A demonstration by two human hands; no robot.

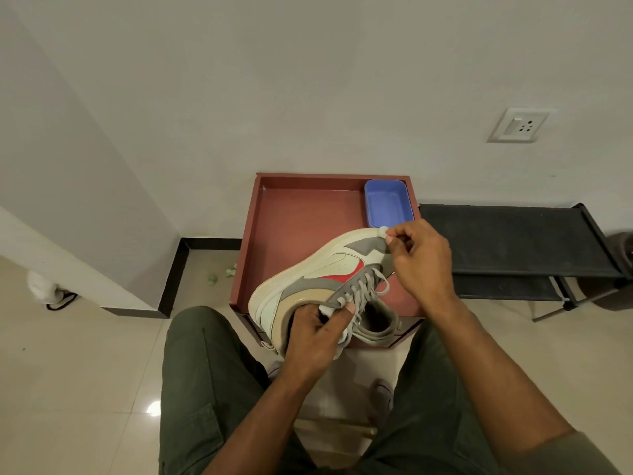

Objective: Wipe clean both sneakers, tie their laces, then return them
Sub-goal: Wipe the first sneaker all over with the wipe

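Gripping sneaker (329,286) heel, left hand (315,337), right hand (421,258) pinching lace (383,286) above toe

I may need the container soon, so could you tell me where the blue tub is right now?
In the head view the blue tub sits in the far right corner of the red tray, just beyond the sneaker toe.

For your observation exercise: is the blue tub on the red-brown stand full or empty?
Empty. The blue tub shows only its bare blue floor and walls.
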